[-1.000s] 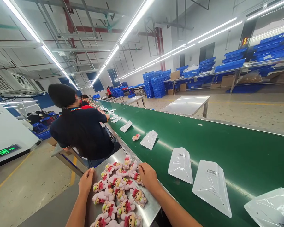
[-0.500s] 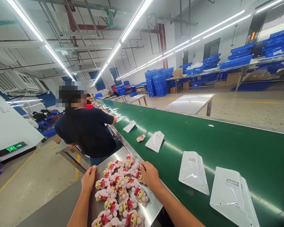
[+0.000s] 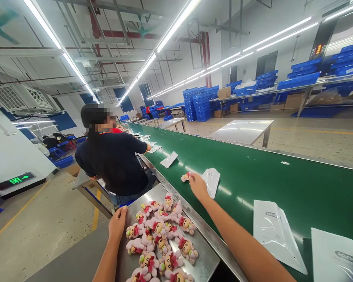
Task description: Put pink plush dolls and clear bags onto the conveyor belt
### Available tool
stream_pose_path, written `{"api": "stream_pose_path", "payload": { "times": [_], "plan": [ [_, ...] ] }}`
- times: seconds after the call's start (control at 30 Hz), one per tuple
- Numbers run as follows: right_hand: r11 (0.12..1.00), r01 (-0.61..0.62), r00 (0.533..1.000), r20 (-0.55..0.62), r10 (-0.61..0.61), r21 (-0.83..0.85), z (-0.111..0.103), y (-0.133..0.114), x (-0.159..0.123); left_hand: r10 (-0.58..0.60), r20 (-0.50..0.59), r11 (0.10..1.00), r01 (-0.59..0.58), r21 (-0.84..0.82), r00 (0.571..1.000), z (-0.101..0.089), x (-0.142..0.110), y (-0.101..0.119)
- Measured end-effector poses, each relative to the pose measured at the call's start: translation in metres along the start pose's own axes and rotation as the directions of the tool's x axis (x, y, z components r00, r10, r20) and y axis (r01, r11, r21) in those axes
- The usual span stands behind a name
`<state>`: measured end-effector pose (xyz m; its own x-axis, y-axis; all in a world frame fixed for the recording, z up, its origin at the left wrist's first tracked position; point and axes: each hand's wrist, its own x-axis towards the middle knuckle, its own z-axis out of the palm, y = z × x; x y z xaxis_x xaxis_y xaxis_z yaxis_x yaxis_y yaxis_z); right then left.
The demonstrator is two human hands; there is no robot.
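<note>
My right hand (image 3: 199, 186) reaches out over the green conveyor belt (image 3: 238, 168), its fingers closed around a small pink plush doll (image 3: 185, 177). Just beyond that hand lies a white pouch (image 3: 212, 181) with a printed label, partly covered by the hand. My left hand (image 3: 117, 223) is curled at the left edge of a metal side table (image 3: 204, 256); its fingertips are partly hidden. Beside it, a pile of pink plush dolls (image 3: 161, 243) with red bows covers much of that table.
More white pouches (image 3: 276, 233) lie along the belt. A co-worker in a dark shirt (image 3: 114, 164) sits ahead on the left, one arm over the belt. Past the belt stand a metal table (image 3: 244, 131) and stacked blue crates (image 3: 201, 103).
My right hand has moved from the doll pile out over the belt and taken hold of the single doll there. The pouches have shifted nearer and to the right. My left hand stays at the table edge.
</note>
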<state>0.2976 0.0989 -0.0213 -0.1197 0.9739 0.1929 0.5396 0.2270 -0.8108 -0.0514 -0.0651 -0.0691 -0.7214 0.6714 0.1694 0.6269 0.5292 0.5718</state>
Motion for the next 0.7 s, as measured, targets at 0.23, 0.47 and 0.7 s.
{"api": "stream_pose_path", "payload": {
  "times": [0.23,0.47,0.7],
  "plan": [
    [0.955,-0.126,0.980,0.114,0.161,-0.268,0.009,0.000,0.067,0.031,-0.024,0.999,-0.032,-0.042,0.999,0.000,-0.005,0.007],
    [0.959,0.059,0.969,0.247,0.012,-0.277,0.051,-0.029,0.063,0.039,-0.004,0.998,-0.039,-0.052,0.999,0.001,-0.005,0.007],
    [0.942,0.217,0.915,0.389,-0.105,-0.257,0.105,-0.074,0.026,0.085,-0.028,0.995,-0.086,-0.058,0.996,0.003,-0.006,0.008]
  ]
}}
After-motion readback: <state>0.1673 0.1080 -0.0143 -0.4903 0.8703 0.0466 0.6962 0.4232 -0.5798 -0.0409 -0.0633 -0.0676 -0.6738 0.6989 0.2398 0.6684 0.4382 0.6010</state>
